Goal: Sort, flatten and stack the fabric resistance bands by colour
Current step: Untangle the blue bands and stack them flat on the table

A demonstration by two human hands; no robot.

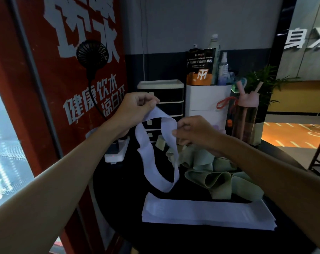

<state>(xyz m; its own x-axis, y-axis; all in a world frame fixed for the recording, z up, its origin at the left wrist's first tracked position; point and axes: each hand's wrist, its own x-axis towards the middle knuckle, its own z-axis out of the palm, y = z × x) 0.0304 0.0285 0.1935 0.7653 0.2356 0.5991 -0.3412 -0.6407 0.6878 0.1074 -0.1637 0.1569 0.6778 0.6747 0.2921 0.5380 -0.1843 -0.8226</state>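
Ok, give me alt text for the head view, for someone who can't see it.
A person holds a pale lilac fabric band loop above a black table, the left grip and right grip each pinching its top edge. Below lies a flat stack of matching pale bands, with a rumpled heap of green bands behind it.

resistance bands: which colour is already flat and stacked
The white stack at the near edge of the table. The green bands lie crumpled in a heap; one loose white band is held up.

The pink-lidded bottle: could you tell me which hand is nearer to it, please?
Right. The right hand is just left of the pink-lidded bottle; the left hand is farther left.
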